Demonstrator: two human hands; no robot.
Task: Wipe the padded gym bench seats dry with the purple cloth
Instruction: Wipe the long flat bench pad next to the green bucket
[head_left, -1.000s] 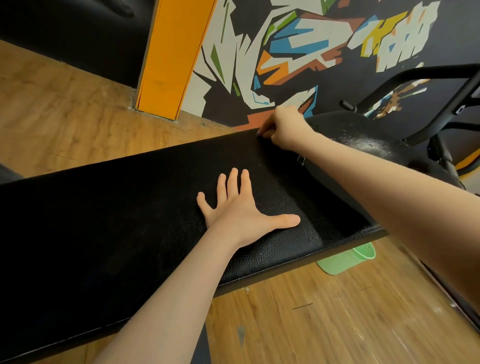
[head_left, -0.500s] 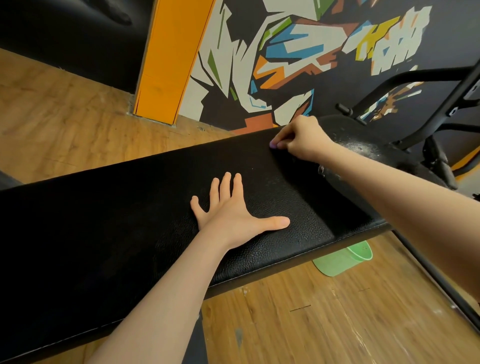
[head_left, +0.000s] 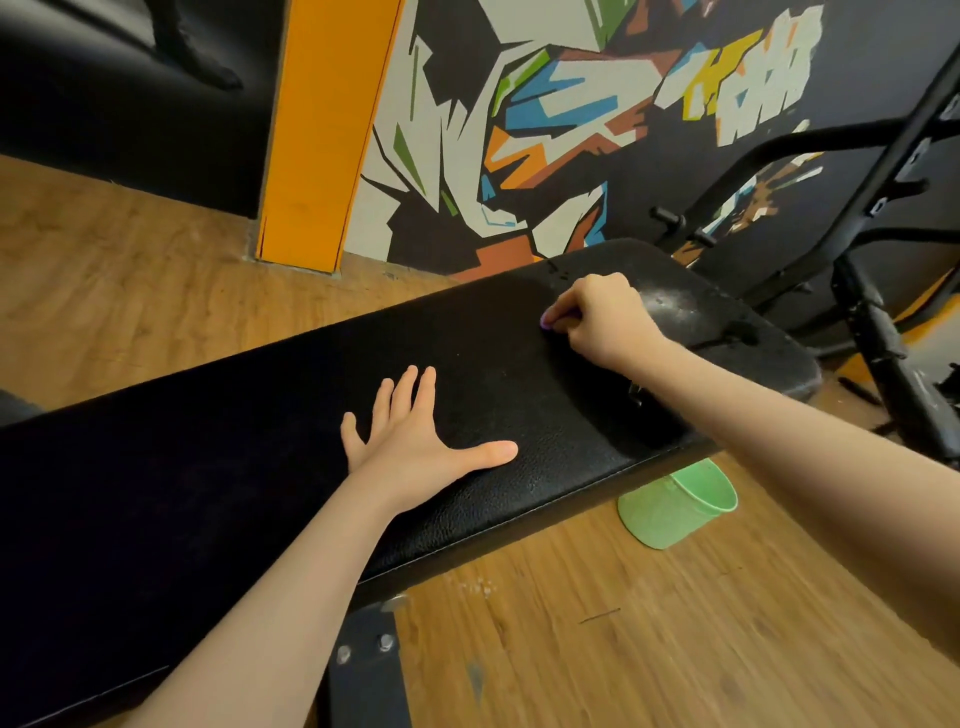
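A long black padded bench pad (head_left: 218, 467) runs across the view. My left hand (head_left: 415, 447) lies flat on it with fingers spread. My right hand (head_left: 602, 319) is curled on the pad's far right end, and a small bit of purple cloth (head_left: 545, 322) shows at its fingertips; most of the cloth is hidden inside the hand. Beyond that hand sits a second, smaller black seat pad (head_left: 727, 322) with pale wet-looking marks on it.
A green plastic cup (head_left: 680, 506) lies on the wooden floor under the bench's near right corner. Black metal gym frame (head_left: 872, 312) stands at the right. An orange pillar (head_left: 327, 130) and a painted wall are behind. The bench's metal leg (head_left: 363, 670) is below.
My right hand has slid along the pad's far end toward me and to the right, with the cloth under it. The left hand stays flat on the pad.
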